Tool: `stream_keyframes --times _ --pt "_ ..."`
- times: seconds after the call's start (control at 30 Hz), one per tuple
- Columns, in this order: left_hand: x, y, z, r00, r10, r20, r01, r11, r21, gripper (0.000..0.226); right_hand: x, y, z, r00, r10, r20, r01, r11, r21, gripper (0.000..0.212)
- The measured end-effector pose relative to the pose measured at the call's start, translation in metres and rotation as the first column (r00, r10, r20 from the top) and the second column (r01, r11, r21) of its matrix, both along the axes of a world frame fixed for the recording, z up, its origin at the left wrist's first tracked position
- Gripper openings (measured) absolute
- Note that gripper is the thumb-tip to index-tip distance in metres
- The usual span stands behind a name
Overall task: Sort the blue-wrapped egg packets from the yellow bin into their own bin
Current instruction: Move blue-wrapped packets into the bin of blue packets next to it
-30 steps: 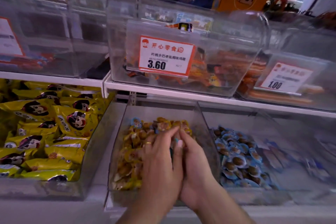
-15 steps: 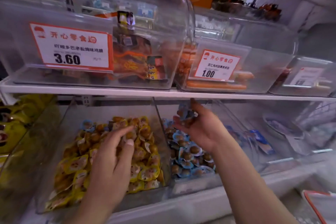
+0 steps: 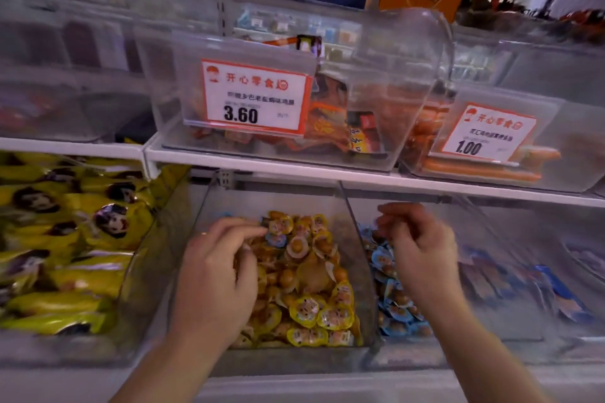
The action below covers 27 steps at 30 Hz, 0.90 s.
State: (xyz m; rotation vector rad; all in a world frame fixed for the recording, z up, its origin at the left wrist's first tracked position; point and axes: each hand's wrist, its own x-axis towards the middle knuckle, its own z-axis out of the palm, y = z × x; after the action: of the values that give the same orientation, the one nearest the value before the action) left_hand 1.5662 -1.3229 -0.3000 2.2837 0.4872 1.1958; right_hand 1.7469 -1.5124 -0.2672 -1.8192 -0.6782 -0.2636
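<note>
A clear bin (image 3: 294, 357) on the lower shelf holds several yellow-wrapped egg packets (image 3: 327, 314). One blue-wrapped egg packet (image 3: 275, 239) lies among them near the back. My left hand (image 3: 212, 275) reaches into this bin, its index fingertip right beside that blue packet. The bin to the right (image 3: 491, 307) holds a pile of blue-wrapped egg packets (image 3: 391, 307). My right hand (image 3: 422, 249) hovers over that pile with fingers loosely curled and nothing visible in them.
The white upper shelf edge (image 3: 327, 175) runs close above both bins. On it stand clear bins with price tags 3.60 (image 3: 255, 98) and 1.00 (image 3: 487, 134). Yellow snack bags (image 3: 82, 239) fill the left bin. Flat blue packs (image 3: 556, 291) lie far right.
My right hand carried blue packets over the right bin and now shows none. My left hand stayed in the yellow bin, reaching farther back. The view shifted left.
</note>
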Motion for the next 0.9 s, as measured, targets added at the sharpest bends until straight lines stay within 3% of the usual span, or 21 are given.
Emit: stream_keyframes --times 0.1,0.2,0.27,0.47,0.53,0.73,0.9 --pt "-0.010 0.014 -0.002 0.996 0.086 -0.022 -0.082 0.986 0.145 0.030 -0.017 0.058 -0.002 0.958 0.255 0.128 -0.195 0.913 -0.358 0.025" --pt "-0.019 0.018 -0.005 0.985 0.101 -0.140 -0.087 0.991 0.106 0.032 -0.009 0.120 -0.017 0.912 0.405 0.055 -0.209 0.578 -0.789 0.039" --pt "-0.024 0.020 -0.006 0.979 0.095 -0.182 -0.085 0.994 0.061 0.033 -0.001 0.146 -0.031 0.900 0.432 -0.056 -0.244 0.393 -0.886 0.046" --pt "-0.037 0.037 -0.006 0.977 0.118 -0.176 -0.129 0.990 -0.054 0.032 0.026 0.182 -0.054 0.879 0.409 -0.244 -0.278 0.025 -0.960 0.069" --pt "-0.038 0.040 -0.006 0.975 0.107 -0.197 -0.123 0.990 -0.070 0.032 0.028 0.185 -0.050 0.882 0.408 -0.237 -0.270 0.024 -0.963 0.072" --pt "-0.036 0.040 -0.004 0.980 0.085 -0.182 -0.099 0.993 -0.068 0.031 0.028 0.179 -0.050 0.884 0.447 -0.137 -0.244 0.191 -0.951 0.047" --pt "-0.031 0.033 -0.002 0.991 0.059 -0.117 -0.068 0.994 -0.080 0.030 0.036 0.164 -0.043 0.853 0.382 -0.354 -0.514 0.501 -0.696 0.036"
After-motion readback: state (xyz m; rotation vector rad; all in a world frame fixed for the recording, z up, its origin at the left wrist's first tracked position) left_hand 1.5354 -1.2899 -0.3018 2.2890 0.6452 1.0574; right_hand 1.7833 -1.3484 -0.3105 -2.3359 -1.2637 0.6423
